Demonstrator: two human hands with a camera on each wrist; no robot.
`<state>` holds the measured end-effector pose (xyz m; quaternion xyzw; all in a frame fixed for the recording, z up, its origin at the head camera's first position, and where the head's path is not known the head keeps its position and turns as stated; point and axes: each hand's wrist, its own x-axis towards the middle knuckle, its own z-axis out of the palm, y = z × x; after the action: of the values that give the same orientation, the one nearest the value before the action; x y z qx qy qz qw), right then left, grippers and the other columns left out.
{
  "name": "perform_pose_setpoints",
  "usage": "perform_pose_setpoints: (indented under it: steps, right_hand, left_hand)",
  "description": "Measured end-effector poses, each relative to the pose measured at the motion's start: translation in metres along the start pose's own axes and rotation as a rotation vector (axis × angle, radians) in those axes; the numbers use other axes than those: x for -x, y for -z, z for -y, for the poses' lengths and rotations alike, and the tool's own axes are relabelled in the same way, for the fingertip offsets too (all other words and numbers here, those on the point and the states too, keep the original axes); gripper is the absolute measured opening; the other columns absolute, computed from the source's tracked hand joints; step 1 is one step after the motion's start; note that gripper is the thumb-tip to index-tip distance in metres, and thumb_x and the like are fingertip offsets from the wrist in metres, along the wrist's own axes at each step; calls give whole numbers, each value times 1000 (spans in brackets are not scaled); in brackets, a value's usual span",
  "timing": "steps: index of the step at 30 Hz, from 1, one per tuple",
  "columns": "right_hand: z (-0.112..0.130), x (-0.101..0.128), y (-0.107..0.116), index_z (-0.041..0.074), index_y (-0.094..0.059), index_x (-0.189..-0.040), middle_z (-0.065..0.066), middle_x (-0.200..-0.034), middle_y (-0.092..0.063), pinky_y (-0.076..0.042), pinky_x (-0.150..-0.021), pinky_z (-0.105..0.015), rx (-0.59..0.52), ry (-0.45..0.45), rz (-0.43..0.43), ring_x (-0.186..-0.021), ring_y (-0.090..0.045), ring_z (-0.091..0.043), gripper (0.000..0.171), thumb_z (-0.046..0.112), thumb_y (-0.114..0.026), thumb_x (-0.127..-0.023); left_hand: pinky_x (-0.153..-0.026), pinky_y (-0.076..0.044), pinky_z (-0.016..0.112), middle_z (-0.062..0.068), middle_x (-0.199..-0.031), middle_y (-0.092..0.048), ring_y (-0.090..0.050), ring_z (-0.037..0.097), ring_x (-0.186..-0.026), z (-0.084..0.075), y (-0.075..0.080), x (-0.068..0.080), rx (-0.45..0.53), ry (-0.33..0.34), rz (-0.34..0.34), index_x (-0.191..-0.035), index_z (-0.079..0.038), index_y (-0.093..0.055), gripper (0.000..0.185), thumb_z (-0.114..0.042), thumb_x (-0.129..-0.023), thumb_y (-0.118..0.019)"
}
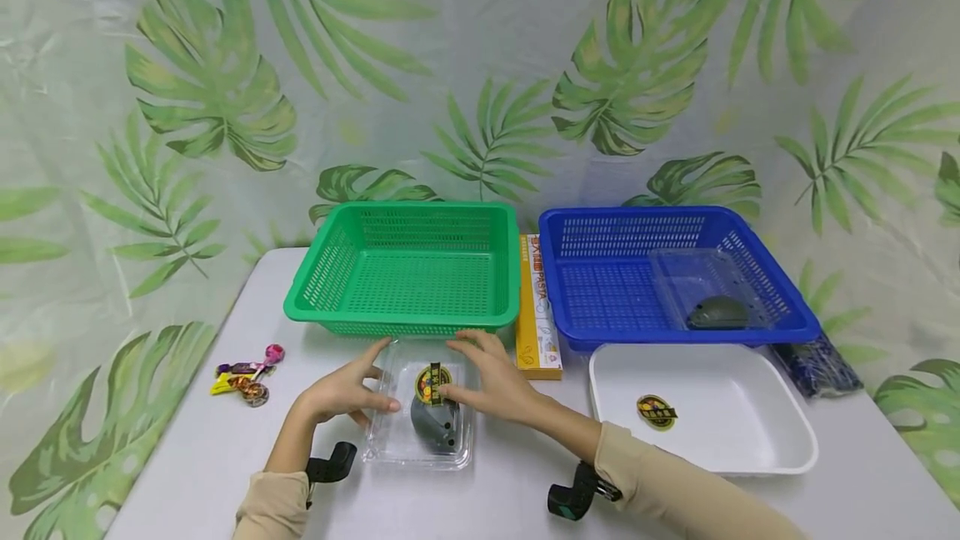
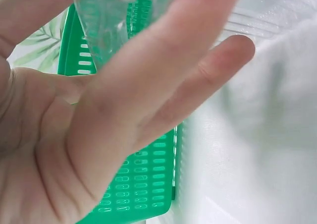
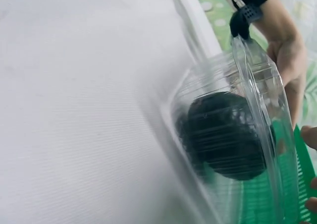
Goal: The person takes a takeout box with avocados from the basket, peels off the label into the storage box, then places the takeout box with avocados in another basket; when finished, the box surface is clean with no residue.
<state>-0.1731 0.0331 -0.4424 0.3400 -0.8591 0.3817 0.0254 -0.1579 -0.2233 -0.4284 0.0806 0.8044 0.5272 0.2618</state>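
A clear plastic box (image 1: 392,442) stands on the table, with a dark green, rounded, avocado-like thing (image 1: 435,422) inside. On its lid is a black, yellow and red round sticker (image 1: 433,384). My left hand (image 1: 341,390) holds the box by its left side, thumb over the lid and fingers at the edge. With spread fingers, my right hand (image 1: 495,377) lies over the right side, its thumb touching the sticker. The right wrist view shows the dark thing (image 3: 225,135) through the box wall. Close up, the left hand's fingers (image 2: 148,70) hide part of the box.
Behind the box is a green basket (image 1: 405,327). A blue basket (image 1: 585,332) holds another clear box (image 1: 675,265). A white tray (image 1: 720,440) bears a similar sticker (image 1: 656,412). Between the baskets lies a yellow pasta box (image 1: 536,315); candies (image 1: 247,377) lie left, a dark packet (image 1: 821,365) right.
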Motion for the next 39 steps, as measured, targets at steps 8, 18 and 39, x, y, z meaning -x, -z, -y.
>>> perform_pose_setpoints:
  steps: [8, 18, 39]
  right_hand:
    - [3, -20, -18, -2, -56, -127, -17, -135, -46, -38, -98, -56, 228, 85, 66, -123, -39, -36, 59, 40, -66, -86]
    - [3, -17, -22, 6, -69, -111, -20, -138, -46, -32, -98, -65, 149, 107, 50, -125, -37, -44, 38, 34, -68, -85]
    - [8, -27, -17, 8, -70, -87, -17, -126, -54, -35, -98, -55, 77, 18, 64, -113, -45, -36, 5, 12, -70, -84]
  left_hand:
    - [-51, -55, 40, 46, -135, -25, -62, 27, -77, 1, 0, 0, 19, 8, -10, -151, -8, 3, 108, -11, -78, -77]
    - [-50, -55, 39, 46, -135, -24, -63, 27, -72, 2, -1, 0, 25, 10, -18, -151, -7, 2, 108, -11, -78, -78]
    - [-49, -54, 37, 46, -135, -25, -62, 27, -74, 3, -1, -1, 23, 18, -22, -151, -7, 2, 108, -12, -78, -78]
